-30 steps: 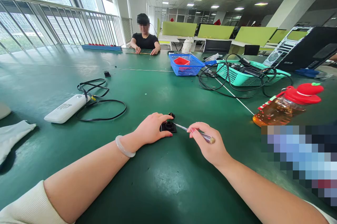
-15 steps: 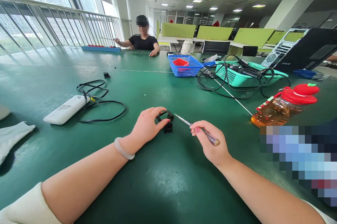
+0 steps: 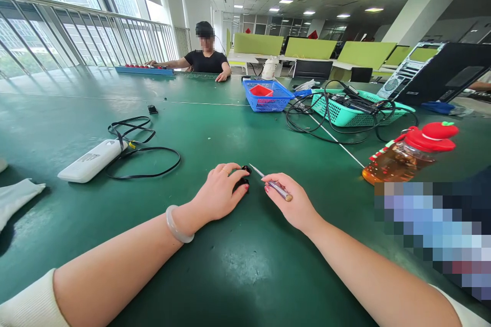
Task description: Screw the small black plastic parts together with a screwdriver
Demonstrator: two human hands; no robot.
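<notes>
My left hand (image 3: 221, 191) lies on the green table (image 3: 238, 265) with its fingers curled over a small black part (image 3: 243, 182), most of which is hidden under them. My right hand (image 3: 293, 204) pinches a small screwdriver (image 3: 271, 182) with a clear handle. Its metal tip points up and left, just right of the black part, and does not touch it as far as I can see.
A white device (image 3: 92, 160) with a looped black cable (image 3: 141, 148) lies to the left. A bottle with a red cap (image 3: 410, 155) lies at right. A blue basket (image 3: 266, 95) and a teal basket with cables (image 3: 349, 107) stand beyond. A person sits at the far end.
My left hand lowered the black part back onto the table and closed over it. My right hand moved left, bringing the screwdriver tip close to the part. The far person reached to the side.
</notes>
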